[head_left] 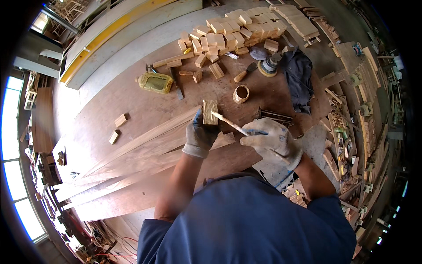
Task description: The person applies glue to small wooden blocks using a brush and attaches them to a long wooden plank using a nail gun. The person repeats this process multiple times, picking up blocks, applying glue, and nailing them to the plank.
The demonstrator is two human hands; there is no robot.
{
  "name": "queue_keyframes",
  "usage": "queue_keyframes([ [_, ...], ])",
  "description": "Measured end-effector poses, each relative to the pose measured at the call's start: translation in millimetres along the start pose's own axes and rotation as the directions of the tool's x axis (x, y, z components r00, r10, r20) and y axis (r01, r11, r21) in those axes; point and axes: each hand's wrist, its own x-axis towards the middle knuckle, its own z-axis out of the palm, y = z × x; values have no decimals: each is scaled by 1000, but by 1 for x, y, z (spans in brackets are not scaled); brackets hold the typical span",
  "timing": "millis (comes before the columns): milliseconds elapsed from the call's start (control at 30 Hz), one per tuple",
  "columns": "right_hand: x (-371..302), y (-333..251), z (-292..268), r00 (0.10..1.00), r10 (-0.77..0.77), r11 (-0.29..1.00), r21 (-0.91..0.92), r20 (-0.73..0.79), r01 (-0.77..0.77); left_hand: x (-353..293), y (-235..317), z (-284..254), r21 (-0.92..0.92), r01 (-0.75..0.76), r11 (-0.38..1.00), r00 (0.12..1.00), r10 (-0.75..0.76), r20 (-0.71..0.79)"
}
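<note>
The wood block sits in the left hand, up off the counter. Its long side points away from the person, and its top face looks wet and shiny. The left fingers are closed on it, with the thumb along its left side; the fingers under it are hard to see.

The right hand is on the other side, to the right of the block and a bit nearer the person. Its fingers are curled tight around a thin pale stick. The stick leans up and to the left, so it goes across the block's long side at a slant. Its tip is at the right part of the block's top face and seems to touch it. So the left hand is the near one, and the right hand gets to the block just by the stick.

A round jar stands past the stick, to the right of the block.
</note>
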Motion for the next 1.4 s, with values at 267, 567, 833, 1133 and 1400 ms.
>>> queue_keyframes([
  [267,-11,-16,-3,998,20,992,123,65,-28,6,11,-19,39,31,999,991,-36,128],
  [567,-10,-20,17,993,-51,996,-69,105,59,4,7,-14,17,35,999,996,-36,79],
  [833,-10,-36,-1,986,126,992,-12,-106,-128,-7,9,-16,-5,78,997,975,-75,210],
  [1133,-20,58,5,720,520,845,157,-459,-511,-46,16,-12,479,-138,867,986,75,147],
  [1400,-8,173,34,695,638,758,114,-332,-642,-97,4,34,864,-258,-433,869,287,404],
])
